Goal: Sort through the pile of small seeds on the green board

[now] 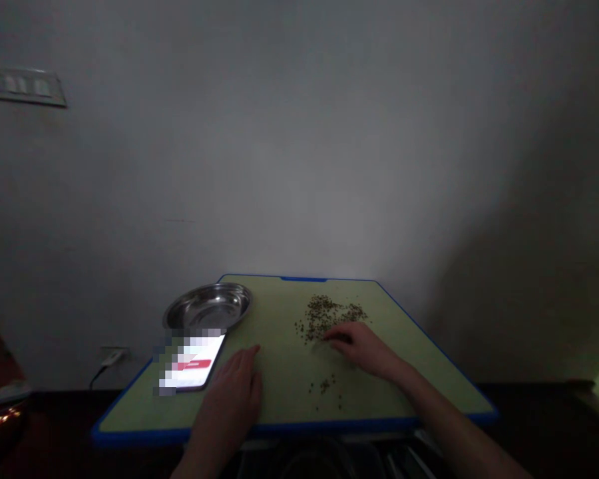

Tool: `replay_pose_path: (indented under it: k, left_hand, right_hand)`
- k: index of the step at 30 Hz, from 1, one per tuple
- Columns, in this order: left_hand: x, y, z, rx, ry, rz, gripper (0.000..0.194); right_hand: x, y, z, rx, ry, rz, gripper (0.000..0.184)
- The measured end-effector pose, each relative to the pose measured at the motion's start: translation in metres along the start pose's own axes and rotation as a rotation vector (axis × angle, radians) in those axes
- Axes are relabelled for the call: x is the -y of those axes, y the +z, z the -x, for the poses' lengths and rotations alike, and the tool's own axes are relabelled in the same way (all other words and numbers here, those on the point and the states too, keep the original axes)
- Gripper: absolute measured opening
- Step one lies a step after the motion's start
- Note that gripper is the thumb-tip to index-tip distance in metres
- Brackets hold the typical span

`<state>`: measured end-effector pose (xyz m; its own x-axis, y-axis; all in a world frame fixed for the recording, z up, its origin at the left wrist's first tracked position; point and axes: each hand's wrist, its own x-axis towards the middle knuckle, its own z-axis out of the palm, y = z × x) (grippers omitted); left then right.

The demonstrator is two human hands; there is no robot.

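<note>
Small dark grains (322, 309), perhaps seeds or peppercorns, lie spread in a loose patch on the pale green tabletop (274, 392). My right hand (362, 346) is at the near edge of this patch, fingers curled and tips drawn together down at the grains. Whatever the fingertips pinch is too small to make out. Nearer to me is a little cluster of the same grains (325, 385) with a few strays. My left hand (234, 386) rests on the table with fingers stretched out, holding nothing, just right of a phone (204, 362) with a lit screen.
A shallow steel bowl (207, 307) stands at the back left, behind the phone. Blue edging (144, 436) runs around the table. Behind it rises a plain grey wall (299, 166) with a switch panel (24, 86) at upper left and a plugged-in socket (114, 356) lower down.
</note>
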<state>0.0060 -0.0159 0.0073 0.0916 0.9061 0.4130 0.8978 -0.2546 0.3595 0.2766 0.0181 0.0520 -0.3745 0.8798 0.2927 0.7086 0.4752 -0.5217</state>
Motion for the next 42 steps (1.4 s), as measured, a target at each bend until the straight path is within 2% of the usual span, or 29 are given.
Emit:
replay_pose_path:
  k: [5, 10, 19, 32, 42]
  left_hand:
    - [-0.001, -0.001, 0.0, 0.017, 0.008, 0.012, 0.047]
    - [-0.001, -0.002, 0.0, 0.034, 0.002, 0.004, 0.047]
    - [-0.002, -0.001, 0.0, -0.004, 0.007, 0.024, 0.045]
    - [0.001, 0.002, 0.002, 0.0, 0.029, 0.007, 0.043]
    - [-0.002, 0.001, 0.002, 0.018, 0.029, -0.006, 0.044]
  right_hand:
    - [-0.013, 0.014, -0.002, 0.069, 0.076, -0.011, 0.025]
    - [0.001, 0.025, 0.006, 0.13, 0.058, -0.056, 0.024]
    - [0.021, 0.026, 0.023, 0.224, 0.034, -0.164, 0.023]
    - [0.028, 0.02, 0.032, 0.199, 0.018, -0.229, 0.021]
    - [0.028, 0.017, 0.022, 0.12, 0.029, -0.18, 0.02]
